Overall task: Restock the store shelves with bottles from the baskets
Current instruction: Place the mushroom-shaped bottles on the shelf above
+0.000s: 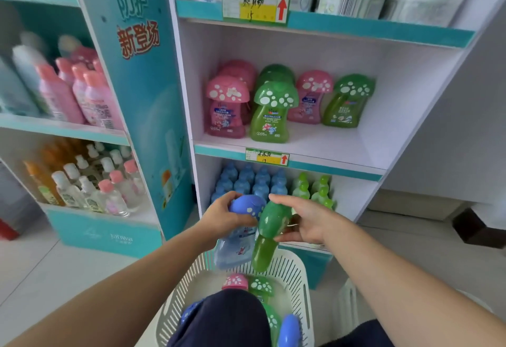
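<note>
Pale tiled floor, white wall.

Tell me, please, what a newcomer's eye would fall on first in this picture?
Probably the two hands at the centre: the left hand grips a blue mushroom-capped bottle and the right hand a green bottle, both above the white basket. Higher up, pink and green mushroom bottles stand on the middle shelf.

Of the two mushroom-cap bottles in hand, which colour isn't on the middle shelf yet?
The blue bottle in the left hand; the right hand holds a green bottle, and the middle shelf shows only pink and green.
</note>
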Motion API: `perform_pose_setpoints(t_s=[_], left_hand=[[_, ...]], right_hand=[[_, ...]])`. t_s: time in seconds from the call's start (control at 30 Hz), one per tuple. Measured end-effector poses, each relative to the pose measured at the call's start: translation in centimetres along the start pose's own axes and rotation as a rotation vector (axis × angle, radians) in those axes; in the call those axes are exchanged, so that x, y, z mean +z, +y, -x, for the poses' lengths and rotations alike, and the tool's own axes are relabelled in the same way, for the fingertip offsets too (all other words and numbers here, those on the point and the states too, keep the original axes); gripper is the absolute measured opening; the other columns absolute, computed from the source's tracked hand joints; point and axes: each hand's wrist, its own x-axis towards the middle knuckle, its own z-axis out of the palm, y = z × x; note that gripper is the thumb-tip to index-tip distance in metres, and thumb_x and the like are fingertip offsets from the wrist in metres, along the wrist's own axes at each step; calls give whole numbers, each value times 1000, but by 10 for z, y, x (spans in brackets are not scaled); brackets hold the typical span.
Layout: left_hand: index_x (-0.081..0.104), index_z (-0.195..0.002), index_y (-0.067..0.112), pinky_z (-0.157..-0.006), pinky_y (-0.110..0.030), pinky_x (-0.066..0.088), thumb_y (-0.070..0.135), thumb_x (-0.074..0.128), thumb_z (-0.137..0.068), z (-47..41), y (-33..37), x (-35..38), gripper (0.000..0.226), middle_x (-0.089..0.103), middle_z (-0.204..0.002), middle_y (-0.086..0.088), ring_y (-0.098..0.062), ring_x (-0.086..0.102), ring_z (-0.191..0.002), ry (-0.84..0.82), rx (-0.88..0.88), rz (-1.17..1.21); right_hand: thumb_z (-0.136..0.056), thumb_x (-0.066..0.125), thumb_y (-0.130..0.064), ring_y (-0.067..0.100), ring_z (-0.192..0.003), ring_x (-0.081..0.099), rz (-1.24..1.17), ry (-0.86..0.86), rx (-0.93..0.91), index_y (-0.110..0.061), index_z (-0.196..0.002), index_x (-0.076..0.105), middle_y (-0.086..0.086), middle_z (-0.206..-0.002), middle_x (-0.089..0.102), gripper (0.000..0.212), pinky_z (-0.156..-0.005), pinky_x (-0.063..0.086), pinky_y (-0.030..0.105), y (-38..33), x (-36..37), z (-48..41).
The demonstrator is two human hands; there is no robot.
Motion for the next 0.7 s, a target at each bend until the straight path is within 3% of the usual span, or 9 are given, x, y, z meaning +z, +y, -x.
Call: perform_pose_setpoints(t_s=[0.13, 0.23, 0.33, 0.43, 0.57, 0.7], left_hand=[[61, -102, 22, -77, -38, 56, 22, 81, -53, 8, 17, -9, 52, 62, -97, -6, -22, 62, -78, 45, 33, 46], [60, -105, 22, -80, -39, 55, 14, 84, -64, 11, 35, -15, 48, 62, -98, -6, -23, 61, -81, 50, 83, 62], [61, -104, 23, -85, -44, 56, 9, 83, -65, 15, 52, -18, 46, 64, -102, -9, -25, 63, -83, 37, 120, 85], [62, -105, 20, -86, -46, 56, 14, 83, -55, 22, 65, -20, 54, 65, -107, -15, -28, 64, -84, 14, 128, 140], [63, -106, 21, -79, -44, 54, 25, 83, -43, 28, 78, -21, 66, 65, -108, -17, -29, 64, -81, -22, 133, 180], [63, -103, 26, -56, -25, 47, 17, 83, -57, 36, 95, -22, 51, 65, -101, -11, -24, 63, -75, -51, 167, 164]], right_hand=[[-68, 75, 1, 30, -88, 69, -17, -176, -79, -10, -123, 55, 18, -108, 67, 60, -75, 60, 40, -4, -6, 13], [-75, 65, 18, 30, -79, 71, 52, -149, -140, -12, -128, 47, 18, -98, 69, 64, -72, 60, 37, -1, -4, 20], [-70, 75, 9, 24, -68, 70, 107, -78, -232, -12, -128, 46, 16, -96, 69, 68, -57, 59, 30, -3, -1, 29], [-60, 88, -11, 17, -63, 60, 326, 60, -368, -17, -115, 52, 10, -91, 66, 66, -49, 50, 26, -9, 2, 45], [-45, 94, -33, 17, -86, 59, 513, 187, -531, -22, -96, 58, 6, -100, 69, 63, -72, 50, 32, -20, -2, 60], [-45, 94, -33, 18, -94, 65, 504, 182, -584, -25, -105, 60, 3, -104, 68, 69, -82, 55, 35, -31, -6, 75]])
